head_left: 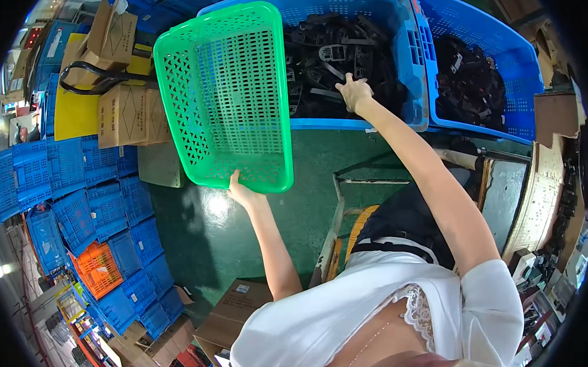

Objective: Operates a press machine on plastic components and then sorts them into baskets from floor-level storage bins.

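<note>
The green basket [239, 94] I'm gripping by its near rim with my left fingers [235, 179]; my right fingers [344, 89] are reaching, spread, over black parts [362, 57].

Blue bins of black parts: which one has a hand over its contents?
The left blue bin, partly behind the green basket: the right hand is over its parts; no hand is over the right blue bin.

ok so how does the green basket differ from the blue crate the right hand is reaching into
The green basket is bright green; the blue crate is blue.
The green basket shows nothing inside, while the blue crate holds many dark parts.
The left hand holds the green basket's near edge; the right hand is over the blue crate.
Both are open-topped.
</note>
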The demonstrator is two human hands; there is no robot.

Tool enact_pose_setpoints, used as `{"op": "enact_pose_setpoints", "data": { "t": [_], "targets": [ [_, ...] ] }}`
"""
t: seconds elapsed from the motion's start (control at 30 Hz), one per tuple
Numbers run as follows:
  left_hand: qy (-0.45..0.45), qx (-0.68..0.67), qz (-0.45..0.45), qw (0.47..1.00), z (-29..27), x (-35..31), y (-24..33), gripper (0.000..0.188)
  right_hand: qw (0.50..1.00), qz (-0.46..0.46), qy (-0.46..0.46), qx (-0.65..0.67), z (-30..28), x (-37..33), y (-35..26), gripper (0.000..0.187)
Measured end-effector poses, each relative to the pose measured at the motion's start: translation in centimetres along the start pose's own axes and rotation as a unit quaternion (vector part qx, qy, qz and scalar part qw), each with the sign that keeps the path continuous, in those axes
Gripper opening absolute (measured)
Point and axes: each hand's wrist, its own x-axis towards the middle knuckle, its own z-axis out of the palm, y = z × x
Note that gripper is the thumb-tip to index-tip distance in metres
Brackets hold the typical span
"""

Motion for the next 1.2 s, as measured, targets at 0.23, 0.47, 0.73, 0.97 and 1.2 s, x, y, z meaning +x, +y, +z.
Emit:
{"op": "enact_pose_setpoints", "data": {
  "t": [0.23, 0.47, 0.73, 0.97, 1.2],
  "targets": [
    [0.069, 0.066, 0.047, 0.994, 3.0, -2.3, 1.9, 0.032, 0.966, -0.131, 0.061, 0.214, -2.5, -1.5, 4.9, 0.041],
    [0.003, 0.074, 0.083, 0.994, 4.5, -2.3, 2.9, 0.028, 0.860, -0.199, 0.110, 0.457, -4.5, -1.7, 10.1, 0.045],
    [-0.015, 0.070, 0.081, 0.994, 5.3, -2.4, 3.5, 0.036, 0.593, -0.106, 0.176, 0.779, -6.8, -6.2, 13.5, 0.047],
    [0.001, 0.090, 0.114, 0.989, 5.3, -2.3, 2.6, 0.035, 0.512, -0.347, 0.124, 0.776, -14.1, -8.7, 7.6, 0.055],
    [-0.040, 0.080, 0.150, 0.985, 6.3, -2.8, 2.5, 0.042, 0.684, -0.487, 0.146, 0.524, -15.4, -8.8, -6.3, 0.039]
  ]
}}
